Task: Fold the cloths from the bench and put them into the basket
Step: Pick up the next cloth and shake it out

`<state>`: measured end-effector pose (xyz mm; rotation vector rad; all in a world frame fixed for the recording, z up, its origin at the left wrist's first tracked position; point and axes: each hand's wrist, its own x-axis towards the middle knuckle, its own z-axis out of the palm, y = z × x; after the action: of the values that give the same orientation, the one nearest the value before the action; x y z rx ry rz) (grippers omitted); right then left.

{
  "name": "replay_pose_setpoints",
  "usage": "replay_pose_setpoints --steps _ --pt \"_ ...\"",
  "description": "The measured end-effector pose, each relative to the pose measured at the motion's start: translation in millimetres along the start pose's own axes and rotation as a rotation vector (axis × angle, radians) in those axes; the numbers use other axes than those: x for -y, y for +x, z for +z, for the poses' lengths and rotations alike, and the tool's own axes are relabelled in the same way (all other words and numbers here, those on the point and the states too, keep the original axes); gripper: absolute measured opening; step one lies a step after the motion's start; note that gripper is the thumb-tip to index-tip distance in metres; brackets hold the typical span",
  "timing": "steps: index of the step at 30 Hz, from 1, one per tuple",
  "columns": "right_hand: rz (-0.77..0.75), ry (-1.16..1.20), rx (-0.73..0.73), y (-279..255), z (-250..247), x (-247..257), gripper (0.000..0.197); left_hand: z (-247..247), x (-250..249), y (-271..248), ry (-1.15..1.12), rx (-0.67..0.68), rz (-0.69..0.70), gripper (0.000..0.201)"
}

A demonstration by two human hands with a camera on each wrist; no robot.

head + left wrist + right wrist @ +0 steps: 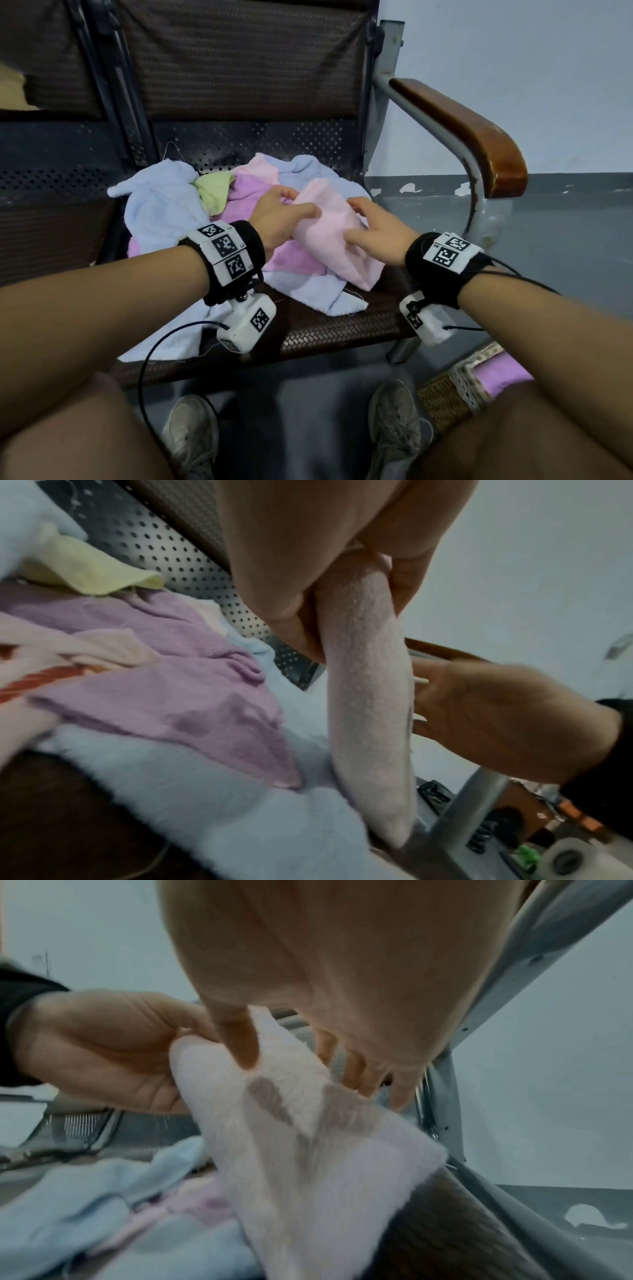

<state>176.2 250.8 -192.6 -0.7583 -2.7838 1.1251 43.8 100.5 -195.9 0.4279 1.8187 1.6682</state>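
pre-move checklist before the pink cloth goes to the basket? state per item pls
1. Left hand holds the pink cloth: ok, thumb and fingers pinch its folded edge in the left wrist view.
2. Right hand holds the cloth: ok, thumb on top and fingers under it in the right wrist view.
3. Fold finished: not ok, a loose corner hangs below the hands.
4. Cloth clear of the pile on the bench: cannot tell, its lower end is close above the blue cloth.
5. Basket within sight: ok, on the floor by the right knee, with a purple cloth in it.
6. Room left in the basket: cannot tell, the right forearm hides most of it.
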Motion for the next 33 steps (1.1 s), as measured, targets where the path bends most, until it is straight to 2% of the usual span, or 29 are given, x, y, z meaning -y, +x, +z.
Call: replay_pose_setpoints --steps 3,6,8,11,14,17,20,23,25,27,28,31,33 --pt "-0.068 0.195 -0.03 -22.1 -7.3 26.1 0.07 6.9 -17.6 -17.6 -0.078 0.142 0.064 0.03" --pt "-0.029 0.244 -0.058 -40.6 -18.1 39.4 0.045 13.2 -29.4 -31.8 -0.111 0.229 0.152 0.027" --pt "0.013 0.297 -0.064 -53.8 -26.5 40.5 0.031 19.1 -34.0 -38.1 -0.141 0.24 0.162 0.033" --pt "0.071 0.502 -0.081 -73.8 -40.8 32.9 0.029 34.5 -40.7 -46.5 -0.167 0.259 0.141 0.049" --pt "0.141 0.696 -0.107 -96.9 -61.8 12.1 0.029 57.9 -33.6 -58.3 -0.042 0.379 0.091 0.067" --pt "0.208 0.809 -0.203 -124.2 -88.3 -27.7 0.031 97.2 -6.3 -72.0 0.186 0.57 0.045 0.069" --pt "0.329 0.879 -0.282 -163.0 -108.3 -80.8 0.035 153.2 18.1 -86.0 0.265 0.699 0.011 0.055" --pt "0.425 0.976 -0.39 -204.6 -122.8 -138.7 0.021 214.8 34.8 -98.5 0.303 0.768 -0.01 0.039" --pt "0.492 1.056 -0.477 -229.5 -125.4 -178.8 0.022 254.9 48.8 -104.7 0.329 0.776 -0.051 0.038" --pt "0.581 1.117 -0.548 -249.3 -119.8 -218.7 0.026 293.4 68.3 -107.9 0.34 0.753 -0.118 0.049" --pt "0.629 1.138 -0.575 -256.1 -113.9 -237.2 0.028 309.8 78.9 -108.4 0.359 0.742 -0.147 0.047" --pt "0.746 1.181 -0.625 -266.1 -89.9 -288.9 0.033 351.8 118.0 -106.3 0.418 0.704 -0.252 0.022" --pt "0.806 1.206 -0.626 -264.7 -73.2 -315.3 0.032 371.6 142.6 -102.3 0.49 0.673 -0.305 0.029"
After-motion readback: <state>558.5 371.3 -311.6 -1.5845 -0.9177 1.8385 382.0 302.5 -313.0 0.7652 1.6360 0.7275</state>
